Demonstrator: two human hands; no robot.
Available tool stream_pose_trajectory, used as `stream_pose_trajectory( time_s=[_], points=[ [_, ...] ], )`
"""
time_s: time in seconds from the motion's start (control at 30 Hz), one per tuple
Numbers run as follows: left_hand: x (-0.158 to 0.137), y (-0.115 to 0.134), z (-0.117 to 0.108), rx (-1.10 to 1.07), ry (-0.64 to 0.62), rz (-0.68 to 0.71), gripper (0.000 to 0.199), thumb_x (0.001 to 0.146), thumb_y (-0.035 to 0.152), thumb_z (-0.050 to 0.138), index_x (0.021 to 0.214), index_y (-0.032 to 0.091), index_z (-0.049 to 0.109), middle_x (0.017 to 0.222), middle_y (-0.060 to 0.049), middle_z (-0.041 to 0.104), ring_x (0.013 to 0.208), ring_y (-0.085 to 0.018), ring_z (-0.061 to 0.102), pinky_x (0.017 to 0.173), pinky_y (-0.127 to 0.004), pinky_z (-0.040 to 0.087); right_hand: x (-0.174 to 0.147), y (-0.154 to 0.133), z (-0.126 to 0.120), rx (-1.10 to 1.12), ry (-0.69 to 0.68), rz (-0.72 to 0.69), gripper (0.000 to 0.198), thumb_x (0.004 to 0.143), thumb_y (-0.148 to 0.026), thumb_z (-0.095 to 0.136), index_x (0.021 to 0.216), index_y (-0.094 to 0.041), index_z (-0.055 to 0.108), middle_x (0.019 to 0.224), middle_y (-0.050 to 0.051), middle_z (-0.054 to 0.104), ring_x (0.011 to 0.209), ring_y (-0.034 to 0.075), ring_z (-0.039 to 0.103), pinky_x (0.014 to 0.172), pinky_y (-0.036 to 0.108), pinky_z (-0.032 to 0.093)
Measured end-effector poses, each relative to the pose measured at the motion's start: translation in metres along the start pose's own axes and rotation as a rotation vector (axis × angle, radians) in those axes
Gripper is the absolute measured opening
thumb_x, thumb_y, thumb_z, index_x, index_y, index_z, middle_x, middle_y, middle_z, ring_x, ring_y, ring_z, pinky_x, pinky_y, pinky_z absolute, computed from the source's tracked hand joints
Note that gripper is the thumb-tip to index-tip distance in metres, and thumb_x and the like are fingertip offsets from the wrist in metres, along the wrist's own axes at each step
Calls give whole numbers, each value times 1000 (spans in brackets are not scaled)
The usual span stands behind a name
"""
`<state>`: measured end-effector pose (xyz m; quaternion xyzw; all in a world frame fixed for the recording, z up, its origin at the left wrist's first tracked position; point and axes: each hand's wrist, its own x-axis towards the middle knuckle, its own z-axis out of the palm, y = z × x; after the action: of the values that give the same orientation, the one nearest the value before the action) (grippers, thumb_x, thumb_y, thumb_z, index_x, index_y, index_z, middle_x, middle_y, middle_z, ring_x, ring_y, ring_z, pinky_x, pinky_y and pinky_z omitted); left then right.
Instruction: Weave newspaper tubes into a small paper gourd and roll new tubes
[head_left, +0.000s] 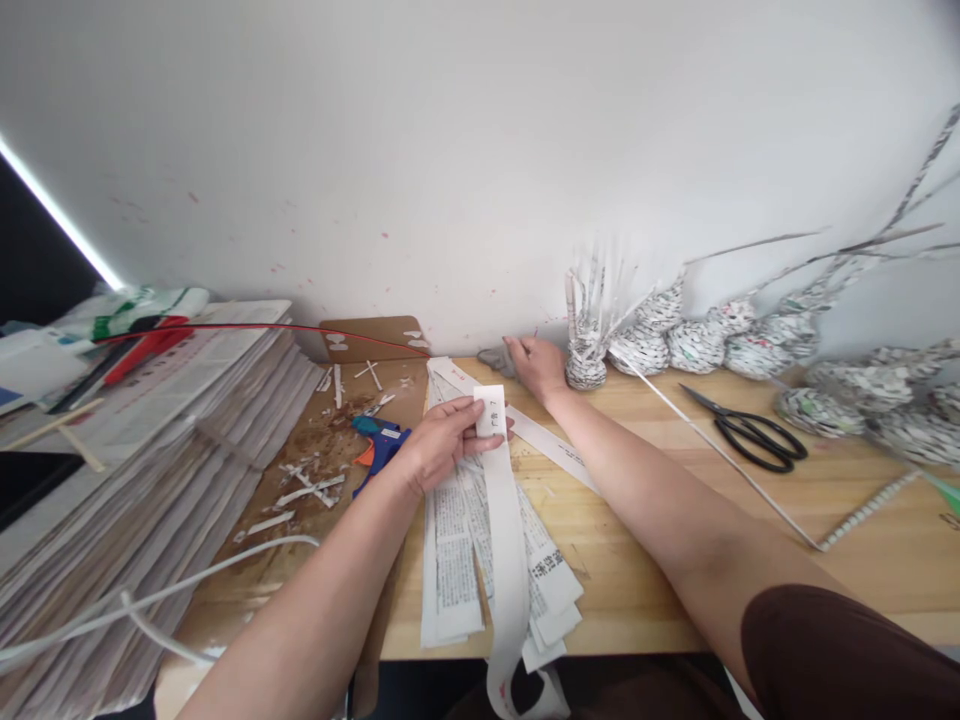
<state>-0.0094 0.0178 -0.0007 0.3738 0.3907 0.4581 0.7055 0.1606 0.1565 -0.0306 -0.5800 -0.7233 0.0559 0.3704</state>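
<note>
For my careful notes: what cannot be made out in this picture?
In the head view:
Held paper strip: curl cut off by the bottom edge.
Grey object: partly covered by the right hand.
Newspaper strips: fine print too small.
Rightmost woven pieces: cut off by the right edge.

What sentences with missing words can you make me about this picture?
1. The left hand holds a long white strip made of ____.
2. The pointed metal scissors have two looped handles coloured ____.
3. The tall stack of greyish newspapers is on the picture's ____ side.

Missing words: paper; black; left.
</note>
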Motion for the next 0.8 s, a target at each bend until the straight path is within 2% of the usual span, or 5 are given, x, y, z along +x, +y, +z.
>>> stream_pose_trajectory(
  time_s=[0.1,0.27,0.6,0.7,0.8],
  points=[
    [0,1,2,-2,15,-5,19,92,19,55,95,9,70,93,-15,75,84,-20,73,75,-29,61,-2,2,1,107,23,-7,48,94,-54,40,72,-18,64,68,6,67,67,20,58,63,30,35],
    [-3,3,6,-9,43,-22,18,92,18,54,93,9,70,91,-15,75,83,-20,74,74,-28,61,-1,4,3,218,15,-41,26,93,-33,46,101,-20,66,101,5,72,92,19,64,79,27,42],
    [-1,-1,3,-4,18,-17,18,92,20,55,96,9,70,92,-13,75,83,-20,73,75,-28,61,6,1,-4,158,63,85,52,96,-51,34,68,-17,62,65,6,64,68,20,59,66,29,39],
    [1,-1,2,4,27,-11,18,91,21,56,96,10,70,91,-13,75,82,-19,74,75,-28,61,8,-5,-9,262,145,85,48,98,-48,31,97,-15,66,80,7,69,77,21,62,72,29,43],
    [0,1,3,15,34,-10,18,91,22,58,96,10,69,91,-15,75,82,-20,74,73,-27,61,5,-13,-14,287,49,54,58,93,-39,45,143,-13,39,103,11,72,96,25,64,85,34,45]
  ],
)
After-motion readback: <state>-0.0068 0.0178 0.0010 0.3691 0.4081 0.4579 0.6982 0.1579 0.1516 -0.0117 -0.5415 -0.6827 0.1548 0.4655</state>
